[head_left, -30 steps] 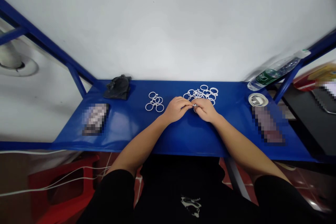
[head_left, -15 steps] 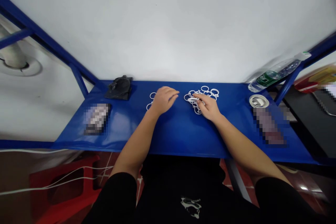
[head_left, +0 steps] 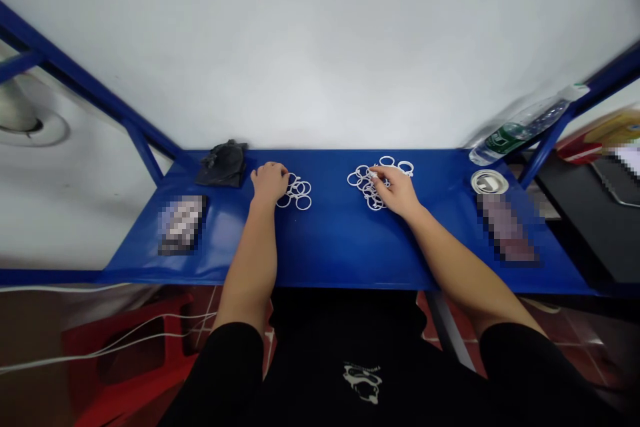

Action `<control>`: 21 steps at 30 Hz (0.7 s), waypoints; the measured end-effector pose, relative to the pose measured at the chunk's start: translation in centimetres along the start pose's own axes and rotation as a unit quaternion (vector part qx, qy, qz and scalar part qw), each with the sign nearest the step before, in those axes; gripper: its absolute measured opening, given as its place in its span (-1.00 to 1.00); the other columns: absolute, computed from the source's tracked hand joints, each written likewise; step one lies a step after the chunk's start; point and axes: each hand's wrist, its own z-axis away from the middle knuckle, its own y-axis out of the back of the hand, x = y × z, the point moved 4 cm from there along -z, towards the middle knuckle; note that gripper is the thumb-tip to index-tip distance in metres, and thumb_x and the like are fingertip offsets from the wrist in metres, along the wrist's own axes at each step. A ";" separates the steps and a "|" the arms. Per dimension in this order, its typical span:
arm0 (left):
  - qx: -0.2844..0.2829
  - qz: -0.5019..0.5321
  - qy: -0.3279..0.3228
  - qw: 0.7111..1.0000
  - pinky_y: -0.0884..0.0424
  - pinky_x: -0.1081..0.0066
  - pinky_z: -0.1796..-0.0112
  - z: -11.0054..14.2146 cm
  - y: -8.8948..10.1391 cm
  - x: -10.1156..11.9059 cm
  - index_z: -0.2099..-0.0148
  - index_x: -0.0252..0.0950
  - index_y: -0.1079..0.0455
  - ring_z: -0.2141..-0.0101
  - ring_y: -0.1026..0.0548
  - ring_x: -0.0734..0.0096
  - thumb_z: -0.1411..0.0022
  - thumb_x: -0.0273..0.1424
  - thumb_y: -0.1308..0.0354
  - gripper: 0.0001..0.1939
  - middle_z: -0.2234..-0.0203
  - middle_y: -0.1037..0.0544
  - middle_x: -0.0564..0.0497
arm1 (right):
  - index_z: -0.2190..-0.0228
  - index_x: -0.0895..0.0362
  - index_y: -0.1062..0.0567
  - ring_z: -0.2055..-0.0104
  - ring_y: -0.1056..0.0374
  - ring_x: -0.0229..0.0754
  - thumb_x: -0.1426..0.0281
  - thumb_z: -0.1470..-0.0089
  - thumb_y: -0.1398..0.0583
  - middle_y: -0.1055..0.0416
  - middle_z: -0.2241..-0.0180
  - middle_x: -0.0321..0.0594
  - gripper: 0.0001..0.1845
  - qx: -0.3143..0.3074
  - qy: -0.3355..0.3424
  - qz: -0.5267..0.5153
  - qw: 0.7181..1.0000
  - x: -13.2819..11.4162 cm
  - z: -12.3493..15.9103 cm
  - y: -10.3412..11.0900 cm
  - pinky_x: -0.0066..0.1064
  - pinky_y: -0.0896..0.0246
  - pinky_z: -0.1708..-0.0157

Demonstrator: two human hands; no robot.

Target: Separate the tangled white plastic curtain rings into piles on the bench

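Note:
My left hand is palm down at the left side of a small group of white rings with little tabs, which lie on the blue tabletop. Its fingers curl downward and their tips are hidden, so whatever they hold does not show. Over the left part of a larger, tangled pile of white rings, my right hand is closed in a pinch. A bit of a white ring shows between thumb and forefinger. Some of that pile is covered by the hand.
A black crumpled bag and a blurred-out object lie on the left. To the right are a roll of tape, another blurred-out item and a leaning plastic bottle. Blue frame bars flank the table.
My left hand has moved left, from the bare middle of the table to the left edge of the smaller ring group, uncovering more rings. My right hand stays at the larger pile.

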 end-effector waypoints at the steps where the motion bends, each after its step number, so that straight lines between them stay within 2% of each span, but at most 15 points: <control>1: 0.006 0.005 0.002 1.000 -0.16 -0.20 -0.25 0.0 0.1 0.1 0.10 -0.18 -0.56 -0.16 -0.44 -0.18 -0.40 -0.27 -0.12 -0.79 -0.11 -0.55 -0.22 | -0.02 0.03 -0.60 0.15 -0.53 0.03 0.27 -0.35 -0.15 -0.65 0.18 -0.12 -0.69 -0.001 0.007 0.004 1.000 0.0 0.0 0.0 -0.07 -0.44 0.05; 5: 0.049 0.048 -0.009 0.998 -0.20 -0.10 -0.24 -0.1 0.4 0.8 0.09 -0.17 -0.52 -0.13 -0.46 -0.08 -0.43 -0.25 -0.09 -0.80 -0.06 -0.59 -0.16 | 0.02 0.05 -0.62 0.13 -0.52 0.04 0.33 -0.37 -0.11 -0.66 0.16 -0.09 -0.69 0.002 0.043 0.010 0.999 -0.1 -0.2 0.1 -0.05 -0.39 0.04; 9: 0.098 0.102 -0.067 0.988 -0.22 0.00 -0.24 0.2 0.7 2.2 0.13 -0.17 -0.49 -0.10 -0.49 0.04 -0.40 -0.29 -0.12 -0.86 -0.04 -0.61 -0.10 | 0.07 0.04 -0.63 0.13 -0.51 0.04 0.38 -0.34 -0.13 -0.65 0.18 -0.11 -0.72 0.012 0.066 0.003 0.998 -0.3 -0.3 0.2 -0.03 -0.37 0.04; 15: 0.130 0.164 -0.156 0.965 -0.17 -0.02 -0.29 1.6 0.6 5.5 0.20 -0.16 -0.45 -0.11 -0.51 0.09 -0.37 -0.34 -0.18 -0.94 -0.03 -0.64 -0.06 | 0.08 -0.01 -0.64 0.08 -0.49 0.06 0.43 -0.27 -0.14 -0.63 0.13 -0.13 -0.69 -0.014 0.058 0.005 0.998 -0.1 -0.4 -0.1 0.04 -0.35 -0.01; 21: 0.146 0.193 -0.246 0.938 -0.16 -0.06 -0.31 3.9 0.2 9.1 0.26 -0.16 -0.44 -0.03 -0.57 0.13 -0.33 -0.38 -0.23 -0.93 0.09 -0.68 -0.03 | 0.04 0.01 -0.64 0.02 -0.48 0.10 0.42 -0.26 -0.14 -0.62 0.05 -0.09 -0.66 -0.023 0.075 0.010 0.997 -0.9 -0.2 -0.1 0.07 -0.33 -0.04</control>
